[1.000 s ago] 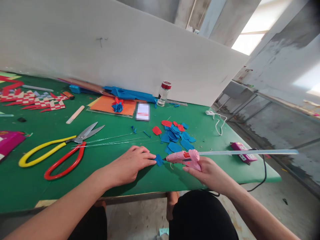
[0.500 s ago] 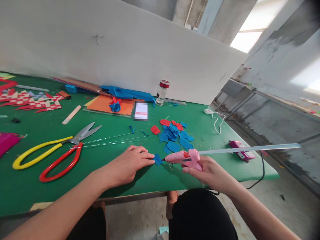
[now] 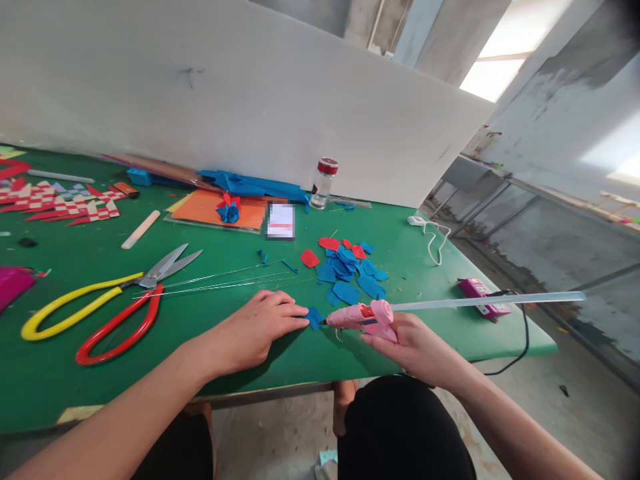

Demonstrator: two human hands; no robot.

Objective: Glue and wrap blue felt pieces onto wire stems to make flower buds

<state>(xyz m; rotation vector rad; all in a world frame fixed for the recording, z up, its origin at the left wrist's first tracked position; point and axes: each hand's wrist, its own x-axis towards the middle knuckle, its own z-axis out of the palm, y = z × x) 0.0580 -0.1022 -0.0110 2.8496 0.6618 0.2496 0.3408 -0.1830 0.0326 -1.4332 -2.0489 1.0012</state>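
Observation:
My right hand point(image 3: 420, 343) is wrapped round a pink glue gun point(image 3: 363, 319), with a long translucent glue stick point(image 3: 480, 303) poking out of its back end. The gun's dark nozzle meets the right edge of a small blue petal-shaped piece point(image 3: 314, 318) on the table. With fingers closed together, my left hand point(image 3: 265, 327) holds that piece down at its left edge; its thumb is mostly hidden. Just beyond lie a pile of blue petal pieces point(image 3: 345, 265) and several red petals point(image 3: 309, 258). Whether glue is coming out is too small to see.
Large scissors point(image 3: 150, 287) with yellow and red handles lie left, beside thin wires point(image 3: 225, 287). Farther back are a blue and red flower point(image 3: 229, 212) on orange sheets point(image 3: 195, 212), a red-lidded jar point(image 3: 324, 183) and a white cable point(image 3: 440, 247). A purple power strip point(image 3: 483, 300) sits right.
My right hand and the glue gun have shifted slightly left, bringing the nozzle onto the blue petal's edge. My left hand stays in place.

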